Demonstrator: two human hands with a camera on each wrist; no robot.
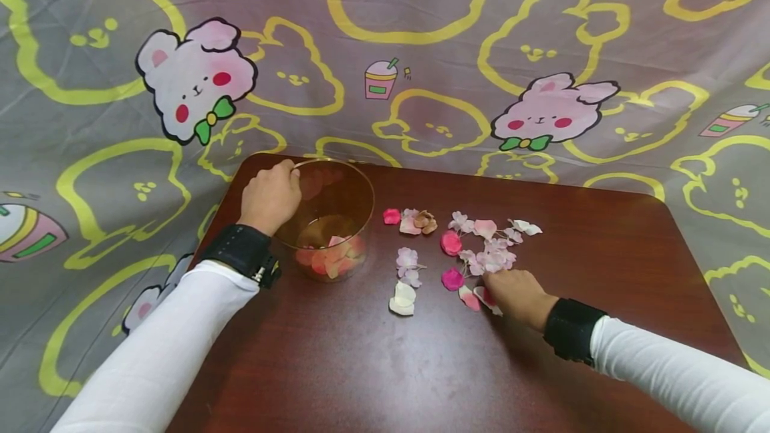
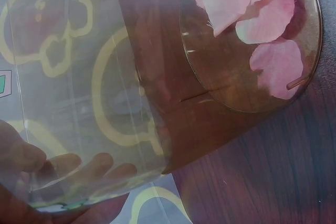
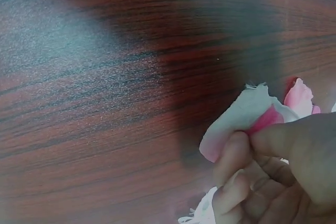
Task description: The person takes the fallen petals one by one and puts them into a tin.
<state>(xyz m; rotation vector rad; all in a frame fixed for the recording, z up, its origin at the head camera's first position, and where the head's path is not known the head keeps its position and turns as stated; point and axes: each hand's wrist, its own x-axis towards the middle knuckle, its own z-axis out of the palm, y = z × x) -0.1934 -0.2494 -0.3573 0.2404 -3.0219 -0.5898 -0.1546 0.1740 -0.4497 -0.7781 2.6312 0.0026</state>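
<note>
At the left of the table, my left hand (image 1: 271, 198) grips the rim of a see-through amber container (image 1: 359, 229). Fingers show through its wall in the left wrist view. Pink petals (image 2: 270, 17) lie on its bottom. My right hand (image 1: 519, 296) is low over the table at the right. Between thumb and forefinger it pinches a white and pink petal (image 3: 239, 114). Beside that hand are a cluster of pale pink blossoms (image 1: 494, 256), another pink-white petal (image 1: 469, 298) and a magenta petal (image 1: 452, 279).
Between the hands lie a cream petal (image 1: 402, 298), lilac blossoms (image 1: 407, 259), a brown flower piece (image 1: 425, 222) and a red-pink petal (image 1: 392, 216). A white petal (image 1: 527, 226) lies farther back. Behind the brown table (image 1: 373, 366) hangs a printed cloth (image 1: 433, 65).
</note>
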